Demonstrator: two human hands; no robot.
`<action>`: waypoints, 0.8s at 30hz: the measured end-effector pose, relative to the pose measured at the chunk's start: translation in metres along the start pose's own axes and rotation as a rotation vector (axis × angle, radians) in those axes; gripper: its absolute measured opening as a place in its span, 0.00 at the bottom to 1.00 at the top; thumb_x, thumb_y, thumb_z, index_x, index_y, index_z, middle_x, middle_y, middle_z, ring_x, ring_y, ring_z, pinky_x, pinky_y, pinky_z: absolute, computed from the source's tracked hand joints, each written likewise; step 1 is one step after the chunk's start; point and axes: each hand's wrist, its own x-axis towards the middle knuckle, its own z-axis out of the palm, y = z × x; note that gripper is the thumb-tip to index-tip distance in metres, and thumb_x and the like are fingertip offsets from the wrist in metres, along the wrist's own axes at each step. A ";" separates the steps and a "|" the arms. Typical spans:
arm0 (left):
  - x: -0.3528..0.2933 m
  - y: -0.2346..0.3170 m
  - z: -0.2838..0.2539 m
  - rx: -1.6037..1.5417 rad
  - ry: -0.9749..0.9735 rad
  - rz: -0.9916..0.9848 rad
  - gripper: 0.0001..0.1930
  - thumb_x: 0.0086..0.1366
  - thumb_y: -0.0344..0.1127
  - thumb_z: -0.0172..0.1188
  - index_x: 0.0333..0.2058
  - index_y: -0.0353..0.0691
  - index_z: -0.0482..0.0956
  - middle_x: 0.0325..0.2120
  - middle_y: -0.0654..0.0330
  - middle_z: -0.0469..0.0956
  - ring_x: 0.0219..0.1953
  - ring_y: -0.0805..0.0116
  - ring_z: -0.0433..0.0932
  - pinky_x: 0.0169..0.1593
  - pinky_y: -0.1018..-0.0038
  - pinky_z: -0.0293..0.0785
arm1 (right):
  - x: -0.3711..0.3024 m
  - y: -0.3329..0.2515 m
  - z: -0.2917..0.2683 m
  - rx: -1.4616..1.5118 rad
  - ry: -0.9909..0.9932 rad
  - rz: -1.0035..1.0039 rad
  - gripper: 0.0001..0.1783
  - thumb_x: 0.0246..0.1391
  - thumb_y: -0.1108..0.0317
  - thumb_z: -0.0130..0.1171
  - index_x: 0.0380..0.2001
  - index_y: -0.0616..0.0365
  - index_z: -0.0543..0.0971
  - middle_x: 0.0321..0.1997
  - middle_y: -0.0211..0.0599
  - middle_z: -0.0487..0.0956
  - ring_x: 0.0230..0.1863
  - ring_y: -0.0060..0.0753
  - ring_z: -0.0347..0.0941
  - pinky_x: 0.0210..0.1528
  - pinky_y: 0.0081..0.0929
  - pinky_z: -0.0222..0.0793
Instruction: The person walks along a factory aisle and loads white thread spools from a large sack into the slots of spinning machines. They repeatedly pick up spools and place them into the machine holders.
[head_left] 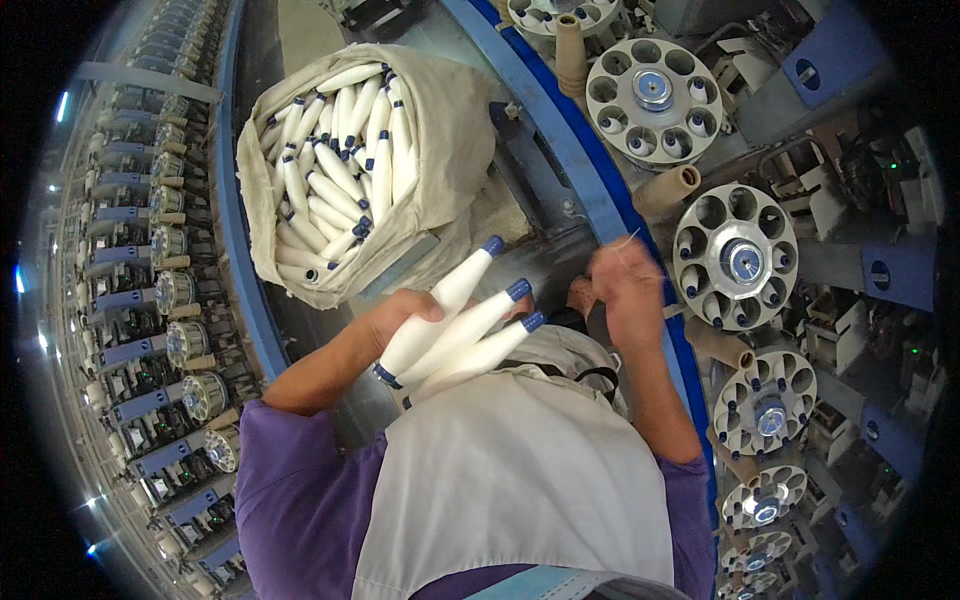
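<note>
My left hand (405, 318) is closed round three white yarn bobbins (438, 308) with dark blue ends, fanned out in front of my apron, their narrow tips toward the upper right. My right hand (628, 275) is raised at the right, beside the blue machine rail, and motion smears its fingers. A thin pale strand, like yarn, shows at that hand. Ahead and to the left, a large cream cloth sack (262, 215) stands open, filled with many similar white bobbins (340, 170).
Along the right runs a winding machine with round bobbin magazines (738, 258), some of their pockets holding bobbins, and brown cones (668, 188) between them. A blue rail (590, 165) edges it. Another row of winding units (190, 340) lines the left side of the aisle.
</note>
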 end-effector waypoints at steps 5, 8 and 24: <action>0.006 0.003 0.005 0.099 -0.007 -0.043 0.41 0.44 0.36 0.62 0.60 0.31 0.63 0.52 0.42 0.72 0.53 0.48 0.74 0.59 0.59 0.68 | -0.001 -0.004 0.020 -0.875 -0.288 -0.428 0.10 0.45 0.64 0.68 0.30 0.56 0.82 0.29 0.34 0.70 0.34 0.37 0.67 0.35 0.33 0.65; 0.006 0.002 0.011 0.168 -0.096 0.025 0.42 0.44 0.35 0.65 0.60 0.30 0.62 0.53 0.44 0.72 0.54 0.50 0.73 0.61 0.61 0.65 | 0.003 -0.005 0.017 -0.063 -0.210 -0.001 0.10 0.56 0.61 0.61 0.27 0.55 0.77 0.22 0.30 0.69 0.23 0.28 0.63 0.25 0.26 0.62; 0.032 0.016 0.016 0.284 -0.284 -0.183 0.45 0.46 0.36 0.64 0.65 0.34 0.58 0.56 0.48 0.69 0.56 0.57 0.72 0.62 0.69 0.64 | -0.017 -0.003 -0.030 -0.229 -0.049 0.072 0.05 0.52 0.72 0.65 0.27 0.60 0.79 0.25 0.25 0.77 0.26 0.16 0.68 0.33 0.17 0.65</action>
